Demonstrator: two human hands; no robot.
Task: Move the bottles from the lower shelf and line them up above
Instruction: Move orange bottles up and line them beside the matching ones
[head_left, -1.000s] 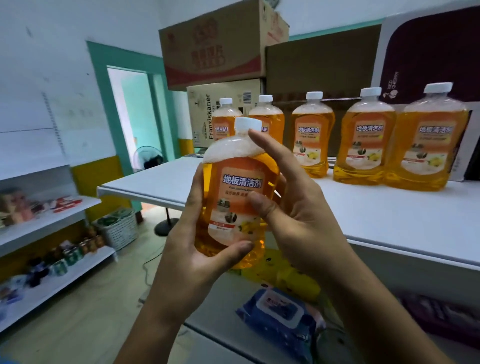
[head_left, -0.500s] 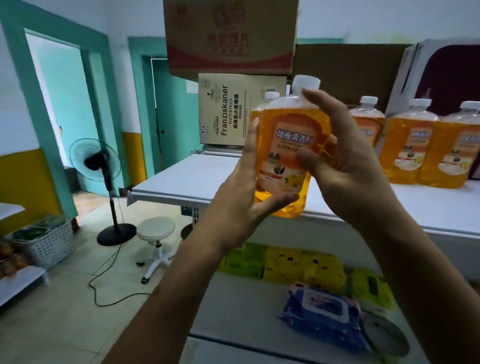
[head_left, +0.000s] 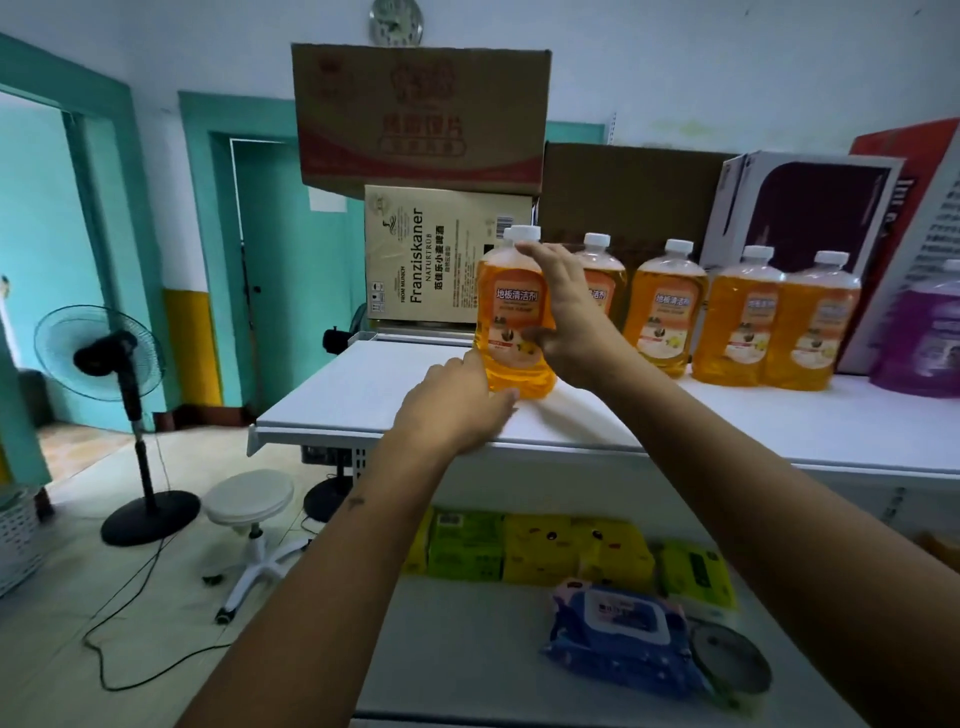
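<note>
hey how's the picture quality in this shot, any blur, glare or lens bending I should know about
Head view: wide-angle bending, the upper shelf edge and door frames bow toward the borders; corners darken; the held bottle and its label read fairly sharp, while the purple bottle at the right edge smears; the right hand and left hand look slightly soft; lighting is even, with a mild sheen on the shelf and no harsh glare.

Both forearms are bare up to the frame's lower edge, with no sleeve, watch or bracelet showing. The left hand (head_left: 457, 410) and right hand (head_left: 569, 317) wear no gloves or rings that can be made out. A small dark mark (head_left: 356, 502) sits on the left forearm.
</note>
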